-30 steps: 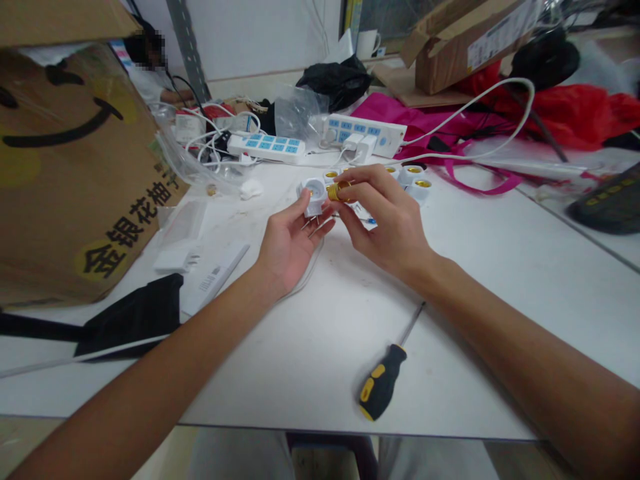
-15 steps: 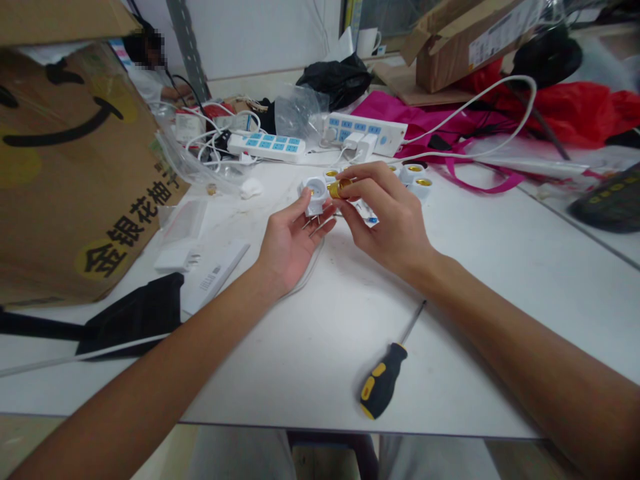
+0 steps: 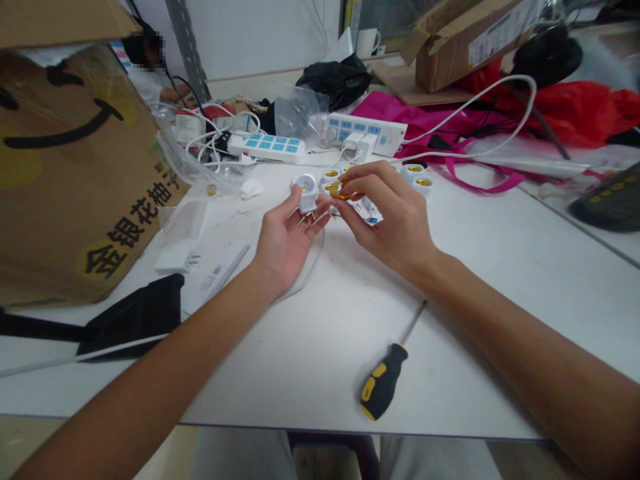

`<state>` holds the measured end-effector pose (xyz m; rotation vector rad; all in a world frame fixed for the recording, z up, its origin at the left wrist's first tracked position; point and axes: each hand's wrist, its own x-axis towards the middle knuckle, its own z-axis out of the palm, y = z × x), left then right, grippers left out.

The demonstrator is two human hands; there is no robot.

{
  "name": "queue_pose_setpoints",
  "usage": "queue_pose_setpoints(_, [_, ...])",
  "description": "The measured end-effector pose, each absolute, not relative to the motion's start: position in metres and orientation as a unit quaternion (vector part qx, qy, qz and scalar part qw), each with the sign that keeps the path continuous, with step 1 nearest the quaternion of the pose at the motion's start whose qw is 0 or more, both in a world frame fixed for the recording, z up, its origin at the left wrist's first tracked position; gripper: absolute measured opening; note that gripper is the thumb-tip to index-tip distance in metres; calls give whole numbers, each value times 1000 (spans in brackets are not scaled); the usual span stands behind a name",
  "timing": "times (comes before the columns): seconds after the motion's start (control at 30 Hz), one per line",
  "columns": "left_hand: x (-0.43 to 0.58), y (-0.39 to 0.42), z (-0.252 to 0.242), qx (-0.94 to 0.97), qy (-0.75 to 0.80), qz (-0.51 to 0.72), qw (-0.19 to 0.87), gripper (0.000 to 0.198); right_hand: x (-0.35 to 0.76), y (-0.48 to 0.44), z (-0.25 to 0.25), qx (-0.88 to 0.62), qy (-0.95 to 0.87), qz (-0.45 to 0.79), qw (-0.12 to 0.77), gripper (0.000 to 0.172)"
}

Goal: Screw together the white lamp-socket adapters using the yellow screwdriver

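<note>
Across the white table (image 3: 465, 373), the half-open left hand (image 3: 285, 243) holds a white socket adapter (image 3: 306, 190), while the right hand (image 3: 395, 217) pinches a gold ring (image 3: 336, 191) between its fingertips, well beyond a screwdriver (image 3: 384, 381).

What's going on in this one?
A person at a white table holds a white pronged plug socket in their left hand. Their right hand pinches a gold threaded metal ring close to it. More white sockets stand beyond, and a yellow-and-black screwdriver lies nearby.
</note>
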<state>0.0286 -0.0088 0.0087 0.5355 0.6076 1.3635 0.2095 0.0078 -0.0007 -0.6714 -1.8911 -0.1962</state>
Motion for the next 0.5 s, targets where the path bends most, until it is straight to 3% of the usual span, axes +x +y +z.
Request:
queue_pose_setpoints(0.3, [21,-3,18,190,331,641,666,21,218,24,-15,-311,-770,-75,553,36])
queue_pose_setpoints(0.5, [13,1,22,177,342,657,648,22,231,34,-17,-366,-769,-98,515,37])
